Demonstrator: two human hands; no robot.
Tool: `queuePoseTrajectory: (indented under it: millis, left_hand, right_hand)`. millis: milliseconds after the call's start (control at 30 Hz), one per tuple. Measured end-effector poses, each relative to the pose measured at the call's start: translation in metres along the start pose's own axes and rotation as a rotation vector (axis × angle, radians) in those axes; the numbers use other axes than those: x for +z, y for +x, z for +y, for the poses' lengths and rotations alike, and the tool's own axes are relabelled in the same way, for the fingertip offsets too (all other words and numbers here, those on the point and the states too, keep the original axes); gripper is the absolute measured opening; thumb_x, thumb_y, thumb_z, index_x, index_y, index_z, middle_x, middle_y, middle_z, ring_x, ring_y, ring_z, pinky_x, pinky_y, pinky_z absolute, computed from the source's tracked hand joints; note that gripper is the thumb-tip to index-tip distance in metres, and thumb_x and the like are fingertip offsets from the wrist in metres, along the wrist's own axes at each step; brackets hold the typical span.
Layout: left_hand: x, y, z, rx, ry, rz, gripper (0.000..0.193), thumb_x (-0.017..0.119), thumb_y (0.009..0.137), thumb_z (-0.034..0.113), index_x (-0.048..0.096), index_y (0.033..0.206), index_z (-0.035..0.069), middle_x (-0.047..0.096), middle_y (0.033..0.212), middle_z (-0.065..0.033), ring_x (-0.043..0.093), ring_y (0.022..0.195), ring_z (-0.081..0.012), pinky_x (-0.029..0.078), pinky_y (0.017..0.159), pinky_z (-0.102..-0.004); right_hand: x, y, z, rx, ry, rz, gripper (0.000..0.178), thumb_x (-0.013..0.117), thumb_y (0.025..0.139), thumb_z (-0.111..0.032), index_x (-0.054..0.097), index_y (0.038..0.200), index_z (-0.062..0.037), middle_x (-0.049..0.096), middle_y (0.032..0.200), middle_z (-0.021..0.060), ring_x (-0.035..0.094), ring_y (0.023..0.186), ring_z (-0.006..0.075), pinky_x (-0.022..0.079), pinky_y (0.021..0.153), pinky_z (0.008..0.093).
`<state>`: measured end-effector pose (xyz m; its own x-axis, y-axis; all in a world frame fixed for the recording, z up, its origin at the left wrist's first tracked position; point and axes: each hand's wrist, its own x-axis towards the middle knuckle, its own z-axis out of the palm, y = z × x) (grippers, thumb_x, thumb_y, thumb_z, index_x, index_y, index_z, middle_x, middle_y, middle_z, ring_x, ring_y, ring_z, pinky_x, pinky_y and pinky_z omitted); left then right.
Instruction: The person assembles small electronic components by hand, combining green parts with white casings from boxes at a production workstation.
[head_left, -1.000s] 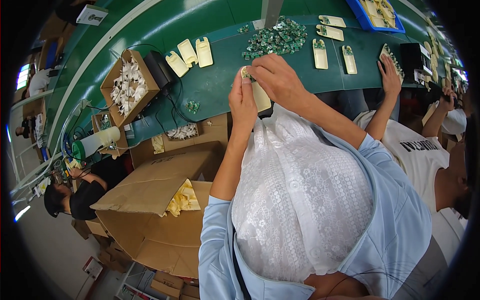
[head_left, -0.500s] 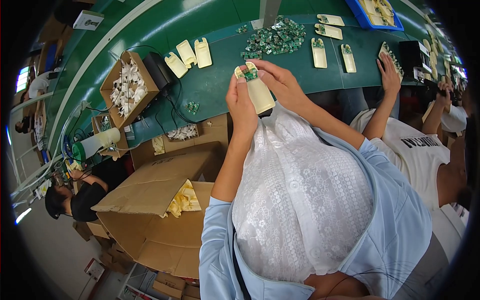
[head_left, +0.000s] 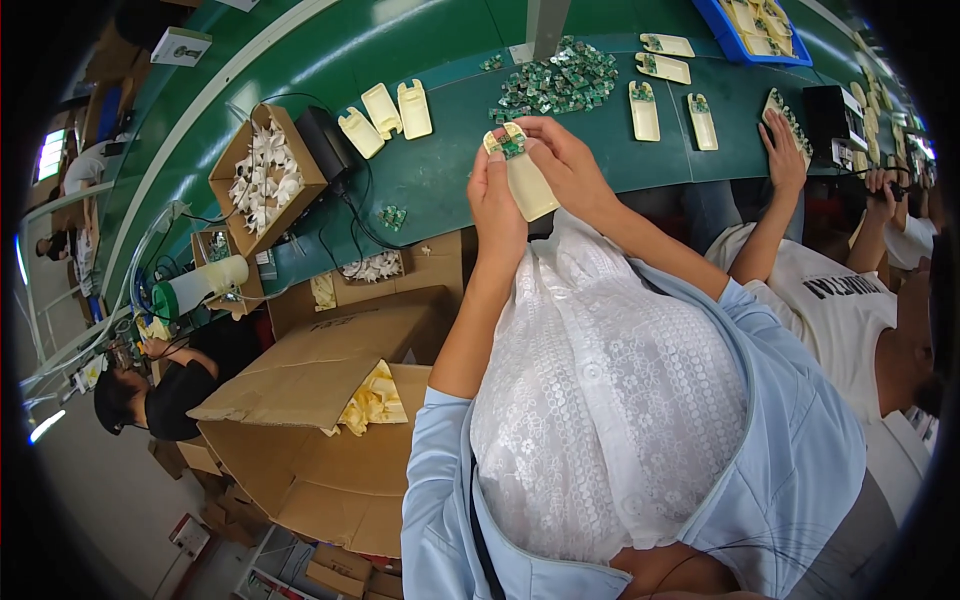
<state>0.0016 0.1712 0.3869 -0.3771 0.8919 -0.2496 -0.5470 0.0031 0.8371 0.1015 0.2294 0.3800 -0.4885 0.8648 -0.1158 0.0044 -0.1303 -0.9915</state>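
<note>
Between my two hands I hold a cream plastic housing (head_left: 532, 190) over the near edge of the bench. A small green circuit board (head_left: 511, 146) sits in its top end. My left hand (head_left: 494, 203) grips the left side, the thumb up beside the board. My right hand (head_left: 568, 165) wraps round the top right, its thumb pressing near the board. Just beyond lies a heap of green circuit boards (head_left: 560, 78). Several cream housings (head_left: 414, 108) without boards lie at the left, and housings with boards fitted (head_left: 645, 112) lie at the right.
On the left stand a cardboard box of white plastic parts (head_left: 268, 180) and a black box (head_left: 325, 140) with cables. A large open carton (head_left: 300, 450) is below. A blue tray (head_left: 728, 40) holds housings at the far right, near a co-worker's hand (head_left: 785, 155). A metal post (head_left: 547, 28) rises behind the heap.
The whole view has shifted slightly. Both hands still hold the housing, and my thumbs stay near the board at its top end.
</note>
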Motion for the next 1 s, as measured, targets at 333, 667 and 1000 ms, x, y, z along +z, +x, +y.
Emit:
queuePoseTrajectory:
  millis: [333,667,1000]
  left_hand:
    - [-0.035,0.090,-0.053,0.428,0.901,0.003,0.035,0.047,0.094,0.014,0.047,0.124,-0.004,0.054,0.122,-0.0182,0.052,0.111,-0.0294,0.040,0.096,-0.0380]
    - [-0.110,0.089,-0.050,0.506,1.609,-0.140,0.033,0.050,0.089,0.011,0.051,0.120,-0.002,0.055,0.116,-0.0186,0.051,0.108,-0.0341,0.034,0.096,-0.0513]
    - [-0.103,0.062,-0.040,0.317,1.452,0.036,0.030,0.053,0.087,0.012,0.054,0.114,-0.002,0.056,0.103,-0.0183,0.054,0.097,-0.0355,0.040,0.088,-0.0439]
  right_hand:
    - [-0.058,0.011,0.034,-0.253,-0.732,0.313,0.064,0.068,0.074,-0.021,0.043,0.128,0.0030,0.052,0.118,0.0228,0.048,0.112,0.0374,0.039,0.097,0.0430]
    - [-0.295,0.014,0.074,0.186,-1.237,0.859,0.060,0.068,0.072,-0.025,0.047,0.124,-0.0031,0.054,0.118,0.0194,0.050,0.110,0.0368,0.042,0.092,0.0456]
    - [-0.317,0.046,0.079,0.015,-1.320,0.826,0.044,0.064,0.074,-0.015,0.055,0.116,-0.0072,0.057,0.112,0.0163,0.051,0.110,0.0351,0.044,0.091,0.0420]
